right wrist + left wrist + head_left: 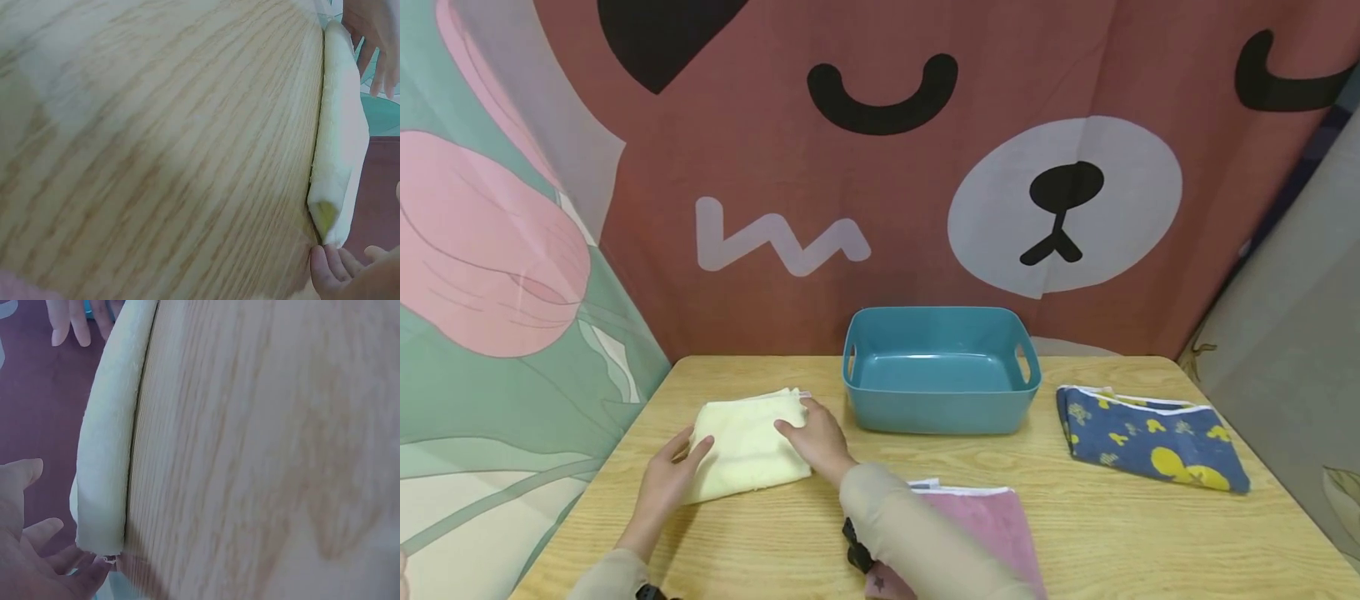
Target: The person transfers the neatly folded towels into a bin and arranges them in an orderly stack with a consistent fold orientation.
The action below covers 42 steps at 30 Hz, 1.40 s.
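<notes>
A folded pale yellow towel (pixel 748 450) lies flat on the left part of the wooden table. My left hand (pixel 664 483) is at its left end, with fingertips touching the edge and the thumb raised apart. At the opposite end is my right hand (pixel 822 440), its fingers against the towel's side and low by the tabletop. In the right wrist view, the fingertips (pixel 322 270) meet the towel's lower corner. From the left wrist, the towel's thick fold (pixel 109 456) runs along the table, with the fingers partly behind its end.
A teal basket (pixel 943 412) with cut-out handles stands at the table's back middle. On the right lies a folded blue towel (pixel 1150 442) with yellow patterns. A pink towel (pixel 1000 525) is near the front, partly covered by my right sleeve. A printed curtain hangs behind the table.
</notes>
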{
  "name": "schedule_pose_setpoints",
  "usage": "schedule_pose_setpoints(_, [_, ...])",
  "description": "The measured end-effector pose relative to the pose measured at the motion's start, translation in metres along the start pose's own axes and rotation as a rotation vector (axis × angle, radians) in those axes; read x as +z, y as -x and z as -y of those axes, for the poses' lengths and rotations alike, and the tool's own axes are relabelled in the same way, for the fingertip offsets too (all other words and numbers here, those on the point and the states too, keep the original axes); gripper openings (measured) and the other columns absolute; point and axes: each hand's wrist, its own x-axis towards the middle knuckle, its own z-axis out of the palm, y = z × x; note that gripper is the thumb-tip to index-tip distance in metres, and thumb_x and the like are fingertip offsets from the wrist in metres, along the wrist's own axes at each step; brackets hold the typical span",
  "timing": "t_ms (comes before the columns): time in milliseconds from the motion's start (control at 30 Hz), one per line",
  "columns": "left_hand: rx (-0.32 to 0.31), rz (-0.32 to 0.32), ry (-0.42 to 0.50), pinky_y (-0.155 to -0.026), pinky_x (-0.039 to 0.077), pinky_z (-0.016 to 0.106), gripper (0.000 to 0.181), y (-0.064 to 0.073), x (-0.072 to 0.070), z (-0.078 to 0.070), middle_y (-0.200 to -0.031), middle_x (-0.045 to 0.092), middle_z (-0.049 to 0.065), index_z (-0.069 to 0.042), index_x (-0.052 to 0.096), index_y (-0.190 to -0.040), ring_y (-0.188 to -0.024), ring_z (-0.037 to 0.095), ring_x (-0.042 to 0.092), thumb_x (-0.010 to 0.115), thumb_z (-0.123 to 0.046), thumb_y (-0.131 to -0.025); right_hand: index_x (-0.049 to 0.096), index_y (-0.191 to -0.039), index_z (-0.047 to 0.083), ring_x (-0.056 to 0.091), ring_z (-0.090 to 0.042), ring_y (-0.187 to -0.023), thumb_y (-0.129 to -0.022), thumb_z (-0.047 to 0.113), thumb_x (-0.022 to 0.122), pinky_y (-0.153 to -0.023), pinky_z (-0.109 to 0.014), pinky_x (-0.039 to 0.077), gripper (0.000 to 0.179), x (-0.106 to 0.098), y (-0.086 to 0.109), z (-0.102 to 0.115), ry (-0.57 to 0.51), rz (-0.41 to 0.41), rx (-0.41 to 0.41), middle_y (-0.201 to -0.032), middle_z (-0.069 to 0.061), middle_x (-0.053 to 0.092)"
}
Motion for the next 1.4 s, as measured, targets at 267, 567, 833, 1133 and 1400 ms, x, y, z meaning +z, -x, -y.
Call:
schedule_pose_setpoints(267, [-0.021, -0.007, -0.042, -0.112, 0.027, 0.057, 0.082, -0.002, -0.003, 0.005, -0.147, 0.034, 0.035, 0.003, 0.023, -0.154, -0.135, 0.050, 0.035, 0.051, -0.052, -0.100, 0.056, -0.135, -0.002, 0.057, -0.035, -0.120, -0.089, 0.028, 0.074, -0.100, -0.046, 0.047, 0.057, 0.004, -0.001, -0.002, 0.014, -0.029, 0.045, -0.129, -0.019, 0.061])
schedule_pose_setpoints(567, [-0.036, 0.002, -0.063, -0.109, 0.032, 0.057, 0.080, -0.006, 0.000, 0.005, -0.143, 0.036, 0.040, 0.008, 0.026, -0.151, -0.131, 0.052, 0.038, 0.054, -0.046, -0.100, 0.057, -0.128, -0.010, 0.057, -0.036, -0.113, -0.085, 0.021, 0.077, -0.097, -0.043, 0.048, 0.057, 0.004, -0.003, -0.003, 0.074, 0.002, 0.062, -0.118, -0.020, 0.060])
schedule_pose_setpoints(833, [0.012, -0.017, -0.134, -0.102, 0.038, 0.059, 0.071, -0.006, 0.003, 0.006, -0.135, 0.043, 0.042, 0.015, 0.030, -0.146, -0.122, 0.054, 0.046, 0.059, -0.029, -0.098, 0.065, -0.104, -0.007, 0.055, -0.026, -0.090, -0.077, 0.015, 0.082, -0.086, -0.040, 0.050, 0.039, 0.008, -0.006, -0.010, 0.108, 0.016, 0.073, -0.093, -0.009, 0.056])
schedule_pose_setpoints(1133, [0.006, 0.009, -0.192, -0.103, 0.036, 0.062, 0.071, -0.008, 0.005, 0.005, -0.137, 0.039, 0.043, 0.020, 0.030, -0.143, -0.125, 0.056, 0.040, 0.059, -0.028, -0.098, 0.065, -0.090, -0.003, 0.057, -0.023, -0.083, -0.073, 0.010, 0.087, -0.077, -0.035, 0.051, 0.031, 0.007, -0.003, -0.009, 0.111, 0.035, 0.083, -0.082, -0.006, 0.059])
schedule_pose_setpoints(1400, [-0.008, 0.026, -0.194, -0.101, 0.039, 0.060, 0.069, -0.011, 0.005, 0.006, -0.136, 0.042, 0.042, 0.022, 0.037, -0.138, -0.123, 0.056, 0.043, 0.058, -0.031, -0.098, 0.067, -0.085, -0.001, 0.052, -0.015, -0.070, -0.073, 0.010, 0.088, -0.066, -0.030, 0.049, 0.027, 0.006, -0.006, -0.012, 0.098, 0.047, 0.085, -0.074, -0.002, 0.059])
